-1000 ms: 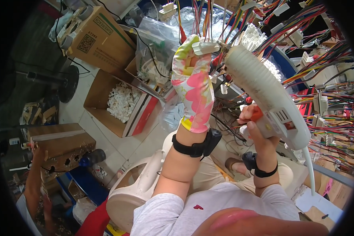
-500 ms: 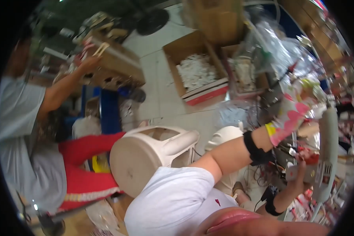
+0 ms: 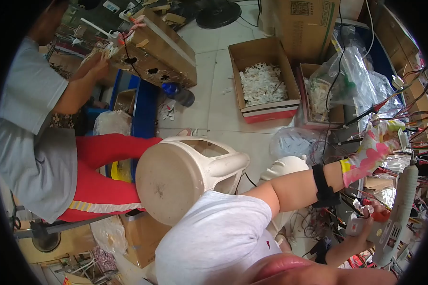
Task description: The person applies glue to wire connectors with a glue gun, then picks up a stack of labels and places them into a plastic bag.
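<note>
My left hand [image 3: 373, 147] wears a white glove patterned in pink and yellow and reaches to the work area at the right. Its fingers are bent together among thin wires near a small pale piece [image 3: 403, 138]; what they grip is hard to make out. Nearer to me, my bare right hand [image 3: 364, 232] is closed around the handle of a grey glue gun [image 3: 397, 213]. The gun has a red trigger and vent slits, and its nozzle points toward the gloved hand. Black straps circle both my forearms.
A white plastic stool [image 3: 169, 185] stands beside me. Another person [image 3: 33, 128] in grey and red works at the left by a cardboard box [image 3: 159, 52]. An open carton [image 3: 266, 90] of small white parts, plastic bags [image 3: 359, 71] and dark cables lie ahead.
The picture has shifted, so the stool and cartons stand further right. My gloved hand now reaches further right, among the wires. The other person's arm is lower and further left.
</note>
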The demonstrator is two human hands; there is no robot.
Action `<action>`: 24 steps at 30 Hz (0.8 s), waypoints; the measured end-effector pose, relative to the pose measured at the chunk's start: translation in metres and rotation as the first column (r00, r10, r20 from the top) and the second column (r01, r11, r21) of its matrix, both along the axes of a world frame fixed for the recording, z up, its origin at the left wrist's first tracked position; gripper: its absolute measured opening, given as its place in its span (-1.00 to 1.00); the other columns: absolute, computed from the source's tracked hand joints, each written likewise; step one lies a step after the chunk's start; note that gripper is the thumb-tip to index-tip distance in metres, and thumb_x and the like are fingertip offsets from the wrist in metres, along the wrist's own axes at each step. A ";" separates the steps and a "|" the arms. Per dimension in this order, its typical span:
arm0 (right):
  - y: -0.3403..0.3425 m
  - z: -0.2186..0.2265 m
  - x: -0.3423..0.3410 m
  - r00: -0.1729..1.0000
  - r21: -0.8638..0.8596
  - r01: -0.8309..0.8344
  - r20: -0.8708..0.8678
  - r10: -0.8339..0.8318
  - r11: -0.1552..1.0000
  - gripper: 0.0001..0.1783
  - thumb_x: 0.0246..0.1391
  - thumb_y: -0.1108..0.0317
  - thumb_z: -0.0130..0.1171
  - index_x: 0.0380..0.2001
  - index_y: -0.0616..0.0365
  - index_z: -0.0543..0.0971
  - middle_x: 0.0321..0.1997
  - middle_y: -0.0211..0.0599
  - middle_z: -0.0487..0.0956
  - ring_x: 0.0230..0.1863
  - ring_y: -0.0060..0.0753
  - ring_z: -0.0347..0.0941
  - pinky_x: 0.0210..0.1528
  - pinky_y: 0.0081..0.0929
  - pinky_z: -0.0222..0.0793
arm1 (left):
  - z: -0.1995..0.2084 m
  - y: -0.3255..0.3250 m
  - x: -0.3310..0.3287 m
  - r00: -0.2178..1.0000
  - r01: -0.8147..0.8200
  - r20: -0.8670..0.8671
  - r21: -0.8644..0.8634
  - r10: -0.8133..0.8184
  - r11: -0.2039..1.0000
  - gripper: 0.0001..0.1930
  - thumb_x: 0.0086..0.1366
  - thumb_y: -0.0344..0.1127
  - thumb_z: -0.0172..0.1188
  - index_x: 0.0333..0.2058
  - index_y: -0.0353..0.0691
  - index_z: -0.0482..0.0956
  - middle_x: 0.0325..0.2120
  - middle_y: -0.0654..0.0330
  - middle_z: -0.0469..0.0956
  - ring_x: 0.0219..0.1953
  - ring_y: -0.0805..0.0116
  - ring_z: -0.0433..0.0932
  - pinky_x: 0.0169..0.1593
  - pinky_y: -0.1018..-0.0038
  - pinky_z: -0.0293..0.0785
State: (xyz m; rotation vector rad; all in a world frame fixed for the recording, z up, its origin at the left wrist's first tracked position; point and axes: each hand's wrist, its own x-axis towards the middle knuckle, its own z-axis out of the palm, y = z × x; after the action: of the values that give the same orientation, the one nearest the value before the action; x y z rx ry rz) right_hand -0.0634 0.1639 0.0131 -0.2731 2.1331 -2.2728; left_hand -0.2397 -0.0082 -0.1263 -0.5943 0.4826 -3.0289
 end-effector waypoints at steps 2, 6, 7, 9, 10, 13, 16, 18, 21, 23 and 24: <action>0.021 -0.008 -0.015 0.991 0.069 0.127 -0.054 -0.124 0.989 -0.42 -0.03 0.39 0.22 0.03 0.43 0.29 -0.01 0.03 0.41 0.06 -0.11 0.38 -0.13 -0.41 0.52 | 0.037 0.035 -0.004 0.999 -0.045 0.023 -0.081 0.047 0.996 -0.68 0.23 -0.41 0.16 -0.04 -0.33 0.43 -0.29 0.22 0.54 -0.32 0.47 0.48 -0.21 0.56 0.44; 0.029 -0.002 -0.014 0.985 0.088 0.152 -0.099 -0.143 0.985 -0.36 -0.04 0.36 0.22 0.07 0.44 0.25 0.09 0.14 0.38 0.17 -0.01 0.33 -0.10 -0.41 0.51 | 0.163 -0.006 0.070 0.758 -0.522 -0.024 -0.623 0.652 0.583 -0.65 0.26 -0.46 0.08 0.03 -0.33 0.39 -0.16 0.21 0.52 -0.16 0.51 0.48 -0.06 0.55 0.43; 0.027 -0.003 -0.013 0.987 0.085 0.129 -0.108 -0.120 0.988 -0.34 -0.03 0.34 0.21 0.09 0.44 0.23 0.09 0.16 0.38 0.17 -0.02 0.33 -0.11 -0.42 0.51 | 0.158 -0.008 0.072 0.746 -0.530 -0.023 -0.627 0.665 0.572 -0.65 0.26 -0.46 0.08 0.03 -0.33 0.39 -0.16 0.21 0.52 -0.16 0.51 0.48 -0.06 0.55 0.43; 0.026 -0.005 -0.012 0.989 0.090 0.106 -0.115 -0.095 0.990 -0.31 -0.03 0.32 0.21 0.11 0.45 0.21 0.10 0.18 0.38 0.16 -0.02 0.33 -0.11 -0.44 0.51 | 0.147 -0.006 0.072 0.728 -0.540 0.004 -0.613 0.686 0.577 -0.65 0.27 -0.44 0.07 0.03 -0.32 0.39 -0.16 0.20 0.52 -0.16 0.49 0.49 -0.06 0.55 0.43; 0.027 -0.005 -0.012 0.989 0.096 0.102 -0.118 -0.090 0.990 -0.31 -0.03 0.31 0.20 0.11 0.46 0.20 0.10 0.20 0.37 0.17 -0.02 0.33 -0.11 -0.44 0.51 | 0.140 -0.005 0.070 0.723 -0.542 0.020 -0.603 0.691 0.585 -0.65 0.28 -0.43 0.07 0.04 -0.32 0.38 -0.16 0.20 0.52 -0.16 0.49 0.49 -0.07 0.55 0.44; 0.028 -0.004 -0.010 0.987 0.107 0.101 -0.136 -0.086 0.989 -0.29 -0.02 0.29 0.20 0.11 0.47 0.20 0.13 0.24 0.35 0.18 -0.01 0.32 -0.10 -0.46 0.51 | 0.118 0.002 0.046 0.716 -0.548 0.058 -0.571 0.696 0.611 -0.65 0.29 -0.41 0.06 0.04 -0.32 0.37 -0.16 0.19 0.52 -0.15 0.46 0.50 -0.08 0.56 0.45; 0.029 -0.003 -0.010 0.983 0.104 0.107 -0.158 -0.090 0.989 -0.28 -0.02 0.27 0.20 0.12 0.49 0.19 0.16 0.28 0.32 0.19 0.00 0.31 -0.10 -0.48 0.51 | 0.104 0.008 0.029 0.713 -0.553 0.083 -0.544 0.696 0.631 -0.65 0.31 -0.38 0.04 0.05 -0.31 0.36 -0.15 0.17 0.52 -0.15 0.43 0.51 -0.09 0.57 0.46; 0.022 0.002 -0.010 0.979 0.088 0.126 -0.174 -0.109 0.988 -0.27 -0.02 0.26 0.20 0.12 0.50 0.19 0.16 0.30 0.32 0.20 0.00 0.31 -0.10 -0.48 0.51 | 0.099 0.021 0.030 0.721 -0.553 0.084 -0.529 0.688 0.644 -0.65 0.32 -0.36 0.03 0.06 -0.31 0.35 -0.15 0.16 0.52 -0.14 0.42 0.51 -0.10 0.58 0.46; 0.001 0.022 -0.004 0.971 0.069 0.027 -0.239 -0.010 0.997 -0.25 -0.02 0.27 0.21 0.13 0.51 0.17 0.15 0.30 0.33 0.20 0.02 0.31 -0.10 -0.49 0.52 | 0.087 0.019 0.029 0.712 -0.565 0.070 -0.532 0.698 0.630 -0.65 0.34 -0.34 0.02 0.06 -0.31 0.34 -0.14 0.15 0.52 -0.14 0.39 0.52 -0.11 0.59 0.48; -0.005 0.025 0.000 0.974 0.060 -0.055 -0.218 0.067 0.997 -0.24 -0.02 0.28 0.21 0.14 0.52 0.16 0.14 0.31 0.33 0.19 0.05 0.31 -0.11 -0.48 0.53 | 0.078 0.016 0.029 0.708 -0.573 0.068 -0.526 0.703 0.628 -0.65 0.35 -0.32 0.01 0.07 -0.30 0.33 -0.14 0.14 0.51 -0.14 0.37 0.53 -0.11 0.60 0.48; -0.002 0.021 -0.003 0.976 0.065 -0.029 -0.216 0.042 0.997 -0.24 -0.02 0.28 0.21 0.14 0.52 0.16 0.14 0.31 0.33 0.19 0.05 0.31 -0.11 -0.48 0.53 | 0.108 0.010 0.044 0.734 -0.527 0.077 -0.563 0.675 0.637 -0.67 0.29 -0.45 0.07 0.03 -0.28 0.36 -0.21 0.22 0.51 -0.23 0.48 0.51 -0.19 0.62 0.46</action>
State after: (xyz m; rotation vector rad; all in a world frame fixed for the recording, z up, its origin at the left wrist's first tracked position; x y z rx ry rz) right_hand -0.0659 0.1619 0.0338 -0.5784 2.2717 -2.2458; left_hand -0.1959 0.0017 -0.0182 -0.2296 -0.4788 -2.4630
